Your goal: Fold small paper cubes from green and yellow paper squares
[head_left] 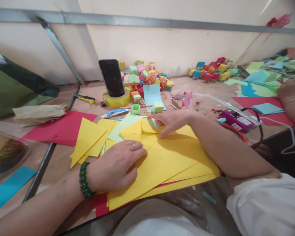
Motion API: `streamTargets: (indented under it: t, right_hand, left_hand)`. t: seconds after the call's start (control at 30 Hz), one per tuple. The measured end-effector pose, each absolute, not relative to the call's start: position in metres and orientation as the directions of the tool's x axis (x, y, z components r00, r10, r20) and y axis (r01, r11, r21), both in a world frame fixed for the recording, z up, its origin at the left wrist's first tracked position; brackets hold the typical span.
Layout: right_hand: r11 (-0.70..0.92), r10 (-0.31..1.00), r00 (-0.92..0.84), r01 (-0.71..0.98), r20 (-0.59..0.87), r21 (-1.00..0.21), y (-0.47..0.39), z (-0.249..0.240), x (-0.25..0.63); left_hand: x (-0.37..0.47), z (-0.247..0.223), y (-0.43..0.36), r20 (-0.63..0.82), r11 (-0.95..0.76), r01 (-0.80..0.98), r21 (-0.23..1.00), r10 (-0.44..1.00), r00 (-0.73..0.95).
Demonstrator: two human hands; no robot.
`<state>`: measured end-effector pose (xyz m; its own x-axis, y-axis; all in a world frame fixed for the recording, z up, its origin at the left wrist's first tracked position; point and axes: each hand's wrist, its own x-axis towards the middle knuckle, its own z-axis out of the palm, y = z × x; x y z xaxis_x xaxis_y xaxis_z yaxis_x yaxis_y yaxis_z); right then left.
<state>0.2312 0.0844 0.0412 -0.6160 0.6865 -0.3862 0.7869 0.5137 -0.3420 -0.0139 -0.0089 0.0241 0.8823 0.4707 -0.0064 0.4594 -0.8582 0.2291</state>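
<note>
My left hand point(118, 164), with a ring and a green bead bracelet, rests on a large yellow sheet point(167, 160), fingers slightly bent and thumb apart. At the sheet's far edge is my right hand point(175, 119), its index finger stretched left and its thumb apart, touching folded yellow paper point(132, 129). A small pale green piece point(152, 123) lies by its fingers, partly hidden. Just beyond stand a pale green cube point(158, 107) and an open pale green box point(135, 109).
Behind are a phone point(111, 78) on a tape roll point(116, 99), heaps of coloured cubes point(151, 78) and a pink glue gun point(185, 98). A purple power strip point(237, 120) with cables lies right. Another person's hand point(291, 88) is at far right; red paper point(64, 126) lies left.
</note>
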Motion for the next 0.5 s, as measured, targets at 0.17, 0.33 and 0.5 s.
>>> streamTargets:
  t: [0.17, 0.33, 0.5]
  right_hand:
    - [0.466, 0.628, -0.614, 0.789, -0.478, -0.401, 0.086, 0.048, 0.231]
    - [0.461, 0.723, -0.55, 0.835, -0.418, -0.3, 0.081, 0.044, 0.222]
    - [0.474, 0.722, -0.549, 0.836, -0.422, -0.276, 0.08, 0.037, 0.222]
  left_hand:
    - [-0.008, 0.021, -0.011, -0.037, -0.847, 0.484, 0.219, 0.488, 0.872]
    - [-0.007, 0.022, -0.01, -0.047, -0.836, 0.495, 0.236, 0.499, 0.865]
    - [-0.006, 0.023, -0.011, -0.035, -0.835, 0.487, 0.257, 0.495, 0.868]
